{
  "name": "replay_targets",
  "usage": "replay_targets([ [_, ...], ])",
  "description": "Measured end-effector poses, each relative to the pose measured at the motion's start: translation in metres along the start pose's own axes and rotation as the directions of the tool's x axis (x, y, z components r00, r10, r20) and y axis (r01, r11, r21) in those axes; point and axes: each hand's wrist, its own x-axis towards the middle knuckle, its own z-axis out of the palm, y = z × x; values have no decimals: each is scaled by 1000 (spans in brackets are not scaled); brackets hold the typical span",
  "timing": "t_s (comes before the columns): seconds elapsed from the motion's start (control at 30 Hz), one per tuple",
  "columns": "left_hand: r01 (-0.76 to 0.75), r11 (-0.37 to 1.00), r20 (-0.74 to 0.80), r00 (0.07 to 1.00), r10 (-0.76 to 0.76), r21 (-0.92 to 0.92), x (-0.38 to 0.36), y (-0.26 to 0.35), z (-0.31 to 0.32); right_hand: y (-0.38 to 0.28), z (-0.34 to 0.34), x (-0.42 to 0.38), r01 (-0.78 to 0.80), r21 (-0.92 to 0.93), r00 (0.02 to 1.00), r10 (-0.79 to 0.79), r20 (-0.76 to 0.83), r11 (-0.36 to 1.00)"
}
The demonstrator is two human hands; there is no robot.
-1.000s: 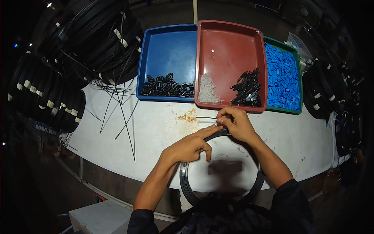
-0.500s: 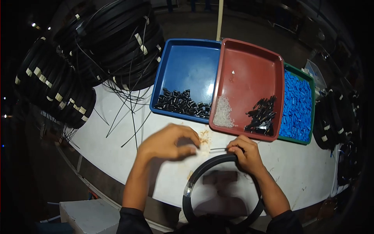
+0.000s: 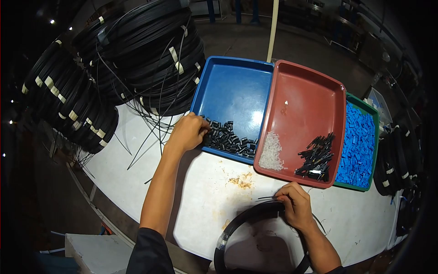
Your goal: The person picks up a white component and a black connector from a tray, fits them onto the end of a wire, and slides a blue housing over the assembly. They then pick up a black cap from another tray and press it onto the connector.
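pale pole (image 3: 273, 32) and grey box (image 3: 98, 251)

"What changes on your feed?"

"My left hand (image 3: 187, 132) no longer lies on the coil (image 3: 262, 211) next to my right hand (image 3: 294, 205). It leaves, crosses above the table (image 3: 200, 210) with fingers parted, and now has its fingertips at the black pieces (image 3: 230, 140) in the near left corner of the blue tray (image 3: 237, 96)."

"Anything else?"

"My view shifts: that tray sits lower and farther right. A thin strand (image 3: 321, 222) now bows out beside my right wrist."
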Motion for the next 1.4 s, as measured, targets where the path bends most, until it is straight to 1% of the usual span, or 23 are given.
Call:
replay_targets([
  [0.03, -38, 989, -37, 999, 33, -144, 2, 1, -1, 0, 0, 0, -2, 3, 1000, 2, 2, 1000],
  [0.07, 13, 983, -39, 999, -20, -182, 2, 3, -2, 1, 0, 0, -15, 11, 1000, 15, 0, 1000],
  [0.17, 45, 982, -74, 995, -60, -185, 9, -5, -2, 0, -1, 0, -45, 27, 999, 45, -6, 999],
  [0.2, 72, 989, -96, 992, -85, -133, 10, -3, -5, 0, -1, 0, -60, 36, 998, 61, -8, 998],
  [0.23, 72, 989, -96, 992, -85, -132, 11, -6, -3, 0, -1, 0, -60, 37, 998, 61, -8, 997],
  [0.3, 44, 990, -164, 984, -66, -131, 15, -9, -1, -1, -1, 1, -98, 40, 995, 98, -20, 994],
  [0.43, 6, 998, -95, 995, -12, -57, 17, -5, -2, 0, -1, 1, -102, 52, 994, 103, -25, 993],
  [0.5, -138, 990, -75, 987, 140, 35, 20, -8, 3, 1, -1, 0, -118, 59, 992, 120, -26, 991],
  [0.57, -135, 989, -70, 988, 138, 56, 21, -9, 7, 2, 0, 0, -119, 56, 992, 121, -30, 991],
  [0.63, -154, 980, -38, 987, 159, 123, 23, -10, 5, 2, 0, 0, -119, 52, 992, 120, -32, 992],
  [0.87, -150, 981, -47, 987, 157, 120, 22, -16, 8, 5, 1, -1, -118, 57, 992, 120, -31, 991],
  [0.97, -156, 986, -53, 986, 159, 54, 20, -16, 6, 4, 1, -1, -116, 56, 993, 118, -26, 992],
  [1.03, -157, 984, -137, 980, 146, -79, 19, -13, 3, 4, 0, 0, -114, 53, 993, 116, -27, 992],
  [1.07, -158, 984, -138, 980, 146, -79, 18, -9, 4, 4, 0, -1, -132, 65, 991, 134, -26, 989],
  [1.1, -54, 946, -169, 986, 0, -319, 16, 2, 1, 4, 0, -2, -150, 78, 988, 152, -24, 986],
  [1.13, 37, 840, -163, 975, -149, -541, 13, 11, 0, 2, 0, -2, -148, 79, 988, 151, -26, 986],
  [1.17, 33, 841, -166, 975, -145, -540, 11, 15, 5, -1, 1, -1, -184, 106, 982, 188, -35, 977],
  [1.2, 1, 711, -207, 956, -206, -703, 10, 16, 15, -4, 0, -1, -218, 133, 973, 225, -46, 967],
  [1.23, -49, 549, -233, 934, -270, -834, 10, 19, 24, -2, -1, -1, -215, 130, 973, 224, -57, 968],
  [1.27, -109, 416, -243, 927, -285, -903, 7, 24, 34, 2, 0, -2, -116, 95, 989, 124, -79, 989],
  [1.3, -117, 412, -245, 930, -273, -904, 1, 35, 39, 6, -1, -3, -18, 55, 995, 23, -95, 998],
  [1.37, -156, 8, -148, 921, -359, -988, -12, 59, 50, 2, -4, -3, -47, 74, 992, 55, -110, 996],
  [1.4, -188, -87, -148, 930, -335, -978, -18, 70, 57, 0, -6, -4, -86, 64, 989, 93, -113, 994],
])
